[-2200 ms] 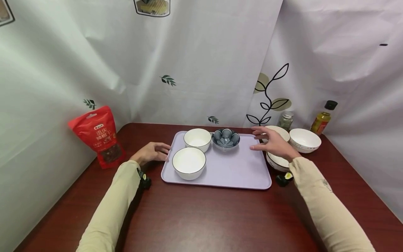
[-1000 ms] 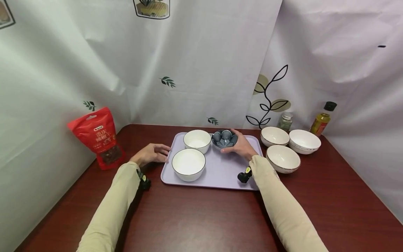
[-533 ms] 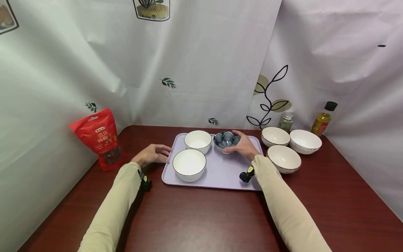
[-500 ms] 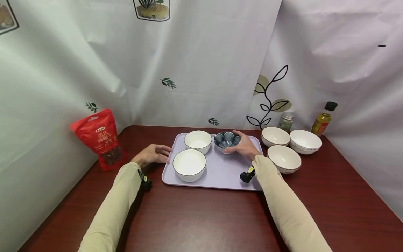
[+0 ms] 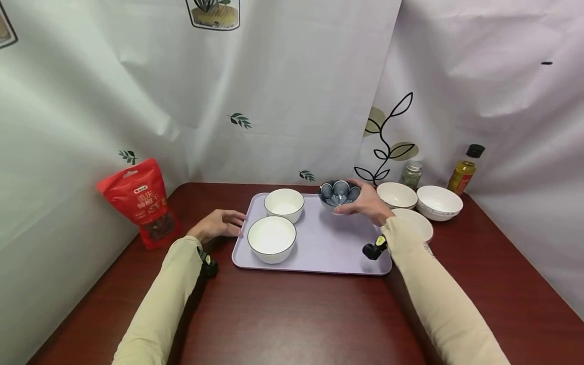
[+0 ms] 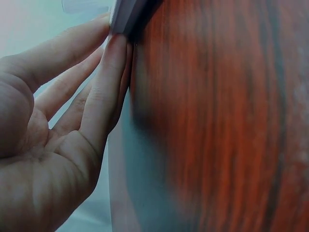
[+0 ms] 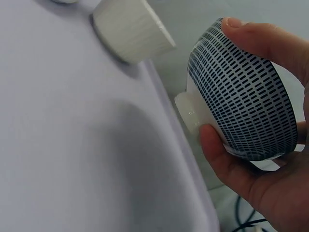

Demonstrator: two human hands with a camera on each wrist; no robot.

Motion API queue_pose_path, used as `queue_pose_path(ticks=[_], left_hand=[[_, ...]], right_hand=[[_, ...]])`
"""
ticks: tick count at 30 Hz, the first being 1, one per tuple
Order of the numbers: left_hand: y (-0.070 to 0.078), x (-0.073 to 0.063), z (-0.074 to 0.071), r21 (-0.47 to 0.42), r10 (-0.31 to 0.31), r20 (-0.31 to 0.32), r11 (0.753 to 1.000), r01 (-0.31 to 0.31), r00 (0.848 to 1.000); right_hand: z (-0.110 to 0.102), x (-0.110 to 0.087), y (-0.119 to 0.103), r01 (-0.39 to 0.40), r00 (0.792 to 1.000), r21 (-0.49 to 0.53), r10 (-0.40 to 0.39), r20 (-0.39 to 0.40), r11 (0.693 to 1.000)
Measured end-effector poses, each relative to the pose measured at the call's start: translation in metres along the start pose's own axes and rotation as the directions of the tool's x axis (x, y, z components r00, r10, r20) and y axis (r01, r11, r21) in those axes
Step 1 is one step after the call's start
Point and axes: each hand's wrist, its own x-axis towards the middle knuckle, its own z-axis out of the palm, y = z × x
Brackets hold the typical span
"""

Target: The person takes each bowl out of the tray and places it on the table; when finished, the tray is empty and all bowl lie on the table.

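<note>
My right hand [image 5: 370,204] grips a small dark-blue patterned bowl [image 5: 339,193] by its right side, thumb at the near wall. In the right wrist view this bowl [image 7: 236,96] shows a dashed blue outside and a white foot, held up above the lilac tray [image 7: 72,159], with its shadow below. At the tray's left edge, my left hand [image 5: 218,225] has relaxed fingers; the left wrist view shows its fingertips [image 6: 116,46] right at the rim. Two white dark-rimmed bowls, one farther back [image 5: 284,202] and one nearer [image 5: 271,237], stand on the tray's left half.
Right of the tray stand three white bowls: a back one [image 5: 397,193], a right one [image 5: 439,202] and a front one [image 5: 417,223] partly behind my arm. Behind them are a glass jar [image 5: 412,175] and an oil bottle [image 5: 465,170]. A red pouch [image 5: 143,200] stands at left.
My right hand came in from the right, took hold of the blue bowl, and has lifted it and carried it to the right. The left hand has stayed at the tray's edge.
</note>
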Motion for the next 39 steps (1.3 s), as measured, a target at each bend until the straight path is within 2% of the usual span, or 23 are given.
queue_pose_path(ticks=[7, 13, 16, 23, 31, 39], left_hand=[[-0.001, -0.001, -0.001, 0.002, 0.0, -0.005, 1.0, 0.0, 1.0], [0.0, 0.0, -0.003, -0.003, -0.001, -0.01, 1.0, 0.001, 1.0], [0.0, 0.0, -0.002, -0.008, -0.007, -0.009, 1.0, 0.007, 1.0], [-0.003, -0.001, -0.001, -0.018, -0.006, -0.008, 1.0, 0.006, 1.0], [-0.002, 0.0, -0.001, -0.032, -0.013, -0.004, 0.999, 0.013, 1.0], [-0.003, 0.0, -0.002, -0.047, 0.008, 0.01, 0.999, -0.007, 1.0]], right_hand=[[-0.03, -0.022, -0.018, 0.059, 0.998, -0.169, -0.06, -0.001, 0.984], [-0.062, -0.044, -0.028, 0.058, 0.998, -0.294, -0.067, -0.02, 0.954], [-0.08, -0.056, -0.027, 0.06, 0.997, -0.362, -0.076, -0.03, 0.93], [-0.121, -0.084, -0.014, 0.064, 0.989, -0.532, -0.123, -0.076, 0.844], [-0.158, -0.115, 0.007, 0.021, 0.982, -0.575, -0.124, -0.141, 0.818], [-0.181, -0.137, 0.031, 0.015, 0.972, -0.564, -0.145, -0.185, 0.826]])
